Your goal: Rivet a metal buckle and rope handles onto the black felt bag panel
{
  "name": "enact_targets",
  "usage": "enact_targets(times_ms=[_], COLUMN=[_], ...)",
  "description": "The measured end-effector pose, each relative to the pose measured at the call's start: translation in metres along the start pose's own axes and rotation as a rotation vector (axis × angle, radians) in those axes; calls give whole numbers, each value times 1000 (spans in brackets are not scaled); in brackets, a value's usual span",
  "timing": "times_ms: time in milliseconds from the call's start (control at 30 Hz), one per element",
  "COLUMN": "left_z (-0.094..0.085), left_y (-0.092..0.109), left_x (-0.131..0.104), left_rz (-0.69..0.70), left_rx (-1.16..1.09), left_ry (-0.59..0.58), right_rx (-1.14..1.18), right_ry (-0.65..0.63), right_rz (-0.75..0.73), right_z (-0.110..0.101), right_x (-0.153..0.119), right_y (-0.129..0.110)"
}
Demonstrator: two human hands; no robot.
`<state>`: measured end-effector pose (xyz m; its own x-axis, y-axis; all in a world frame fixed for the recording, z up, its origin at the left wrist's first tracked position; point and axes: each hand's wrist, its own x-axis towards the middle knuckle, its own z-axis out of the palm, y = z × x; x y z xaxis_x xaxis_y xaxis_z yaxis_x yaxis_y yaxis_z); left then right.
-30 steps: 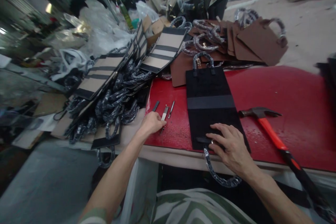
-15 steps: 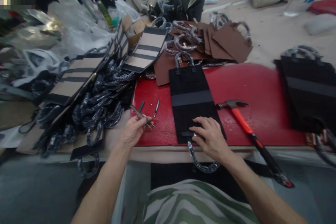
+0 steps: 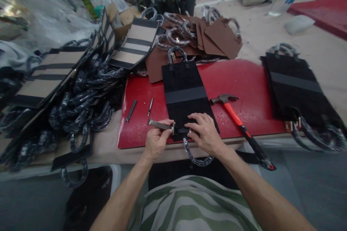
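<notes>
Tool [image 3: 159,125] with indistinct tip [image 3: 173,128] between hands [image 3: 156,140] [image 3: 204,133]

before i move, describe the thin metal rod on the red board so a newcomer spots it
On the red board under the hammer, look left of the black panel. Two small metal pieces lie there; the rod is the one nearer the panel. It looks slimmer and rounder than its neighbour, the flat dark bar.
</notes>
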<state>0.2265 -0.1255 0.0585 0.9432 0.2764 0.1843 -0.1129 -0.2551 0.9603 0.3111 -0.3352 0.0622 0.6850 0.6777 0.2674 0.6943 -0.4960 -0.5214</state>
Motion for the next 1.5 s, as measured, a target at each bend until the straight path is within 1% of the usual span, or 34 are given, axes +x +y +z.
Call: enact_targets(times_ms=[133,267,467,600,733,800,967,1033,1100,1233,1333,1433,1500], left_z=[4,8,10,12,17,21,29,31,31,29,27,26,27], left_y=[-10,-14,-16,-17,-16,-15,-15,-15,-16,-15,-12,-8,-5], left_x=[-8,-11,-12,-11,-12,-14,-22,-25,-26,-21,-15,-9,-7], left_rz=[120,209,257,294,377,398,378,365,362,365,365,354,348], left_rx=[54,68,85,140,222,274,333,328,330,349,335,325,342], left_ry=[26,39,31,28,85,114,205,232,233,187,138,81,66], right_rx=[4,-10,-10,-16,-14,-7,19,62,130,277,344,290,169], right_ry=[0,-7,-2,-2,-1,-3,18,54,118,257,363,480,546], right_rz=[8,8,11,7,17,18,5,1,9,74,142,203,222], right_z=[-1,-1,0,0,0,0,-1,0,1,2,-1,-13,-26], right_x=[0,0,0,0,0,0,-2,-3,-5,-8,-10,-12,-16], right_y=[-1,-1,0,0,0,-1,0,2,4,5,3,3,8])
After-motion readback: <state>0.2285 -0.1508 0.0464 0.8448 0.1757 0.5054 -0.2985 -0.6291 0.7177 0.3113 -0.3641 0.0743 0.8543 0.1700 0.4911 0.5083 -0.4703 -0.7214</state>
